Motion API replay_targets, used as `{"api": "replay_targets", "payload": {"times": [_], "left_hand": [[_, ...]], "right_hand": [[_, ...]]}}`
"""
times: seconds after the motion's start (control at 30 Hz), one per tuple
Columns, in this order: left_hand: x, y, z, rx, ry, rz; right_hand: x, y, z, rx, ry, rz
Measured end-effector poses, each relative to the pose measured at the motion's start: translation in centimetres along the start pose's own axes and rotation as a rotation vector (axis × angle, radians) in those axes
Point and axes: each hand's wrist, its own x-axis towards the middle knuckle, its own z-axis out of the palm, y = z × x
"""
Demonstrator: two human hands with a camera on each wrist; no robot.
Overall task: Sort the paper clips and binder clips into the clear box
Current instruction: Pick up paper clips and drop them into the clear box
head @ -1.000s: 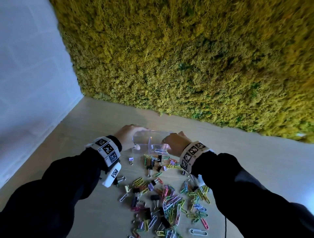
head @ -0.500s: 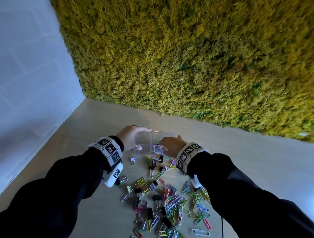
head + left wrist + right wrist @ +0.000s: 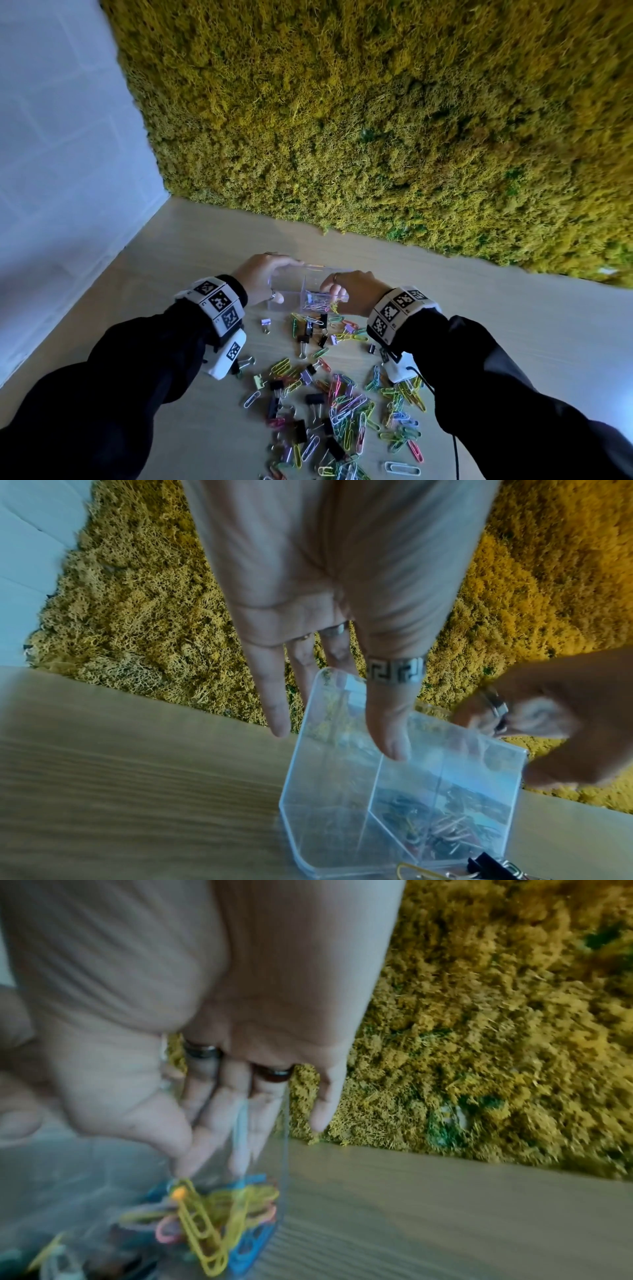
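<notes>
Head view: loose paper clips (image 3: 346, 411) and binder clips (image 3: 313, 399) litter the worktop (image 3: 513, 342) nearer than the clear box (image 3: 310, 293). Left hand (image 3: 262, 279) grips the box's left end; right hand (image 3: 354, 291), fingers curled, holds its right end over a compartment of clips.

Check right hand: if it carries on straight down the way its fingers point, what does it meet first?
Probably the paper clips in the clear box. The right hand reaches into that compartment, fingertips just above the pile; the exact gap is unclear.
</notes>
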Motion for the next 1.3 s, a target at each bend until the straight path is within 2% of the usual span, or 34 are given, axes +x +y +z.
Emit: {"api": "replay_targets", "payload": {"times": [0.07, 0.1, 0.23, 0.3, 0.37, 0.4, 0.47, 0.57, 0.67, 0.73, 0.8, 0.87, 0.9, 0.93, 0.97, 1.0, 1.07, 1.13, 1.2, 1.3], "left_hand": [[0.0, 0.1, 0.0, 0.032, 0.009, 0.017], [0.0, 0.2, 0.0, 0.047, 0.014, 0.026], [-0.1, 0.1, -0.2, 0.043, 0.023, 0.024], [-0.1, 0.1, -0.2, 0.036, 0.032, 0.027], [-0.1, 0.2, -0.2, 0.057, 0.033, 0.042], [-0.1, 0.3, -0.2, 0.066, 0.03, 0.047], [-0.1, 0.3, -0.2, 0.077, 0.027, 0.043], [0.0, 0.1, -0.1, 0.053, 0.048, 0.026], [0.0, -0.1, -0.1, 0.085, -0.015, 0.019], [-0.3, -0.4, -0.1, 0.151, -0.042, 0.044], [-1.3, -0.2, 0.2, 0.191, 0.116, 0.091], [-3.0, 0.6, 1.2, 0.204, 0.362, 0.218], [-3.9, 1.3, 1.9, 0.198, 0.413, 0.31], [-4.7, 1.8, 2.9, 0.211, 0.39, 0.403], [-5.4, 2.5, 3.9, 0.24, 0.287, 0.45], [-5.7, 3.0, 5.0, 0.301, 0.115, 0.427], [-6.0, 3.5, 6.6, 0.504, -0.288, 0.219], [-6.3, 3.3, 7.4, 0.673, -0.555, 0.082], [-7.0, 2.7, 7.6, 0.711, -0.655, 0.059], [-8.4, 1.4, 6.9, 0.628, -0.688, 0.006]], "right_hand": [[0.4, -0.6, 0.6, -0.25, -0.065, 0.015], [0.5, -0.8, 0.7, -0.271, -0.075, 0.018], [-0.1, -0.4, -0.7, -0.043, 0.0, 0.012], [-0.2, -0.4, -0.9, -0.173, 0.005, 0.001], [0.2, -0.9, 0.0, -0.31, -0.056, 0.009], [0.4, -1.0, 0.5, -0.297, -0.08, 0.007], [0.3, -0.9, 0.7, -0.127, -0.083, -0.004], [-0.9, -0.2, -0.2, 0.219, 0.06, -0.079], [-2.9, 1.1, -0.9, 0.305, 0.323, -0.132], [-4.6, 2.2, -0.6, 0.304, 0.448, -0.086], [-6.4, 3.2, 0.3, 0.257, 0.443, 0.003], [-7.9, 3.6, 1.8, 0.183, 0.292, 0.051], [-8.3, 3.6, 2.7, 0.148, 0.188, 0.053], [-8.5, 3.3, 3.7, 0.113, 0.099, 0.055], [-8.4, 3.0, 4.6, 0.073, 0.04, 0.065], [-8.1, 2.7, 5.3, 0.039, 0.017, 0.069], [-7.2, 2.5, 6.9, 0.001, 0.027, 0.046], [-6.6, 2.8, 8.1, -0.062, 0.023, 0.018], [-7.1, 2.9, 8.4, -0.139, -0.007, 0.022], [-8.3, 2.6, 8.2, -0.203, -0.008, 0.019]]}}
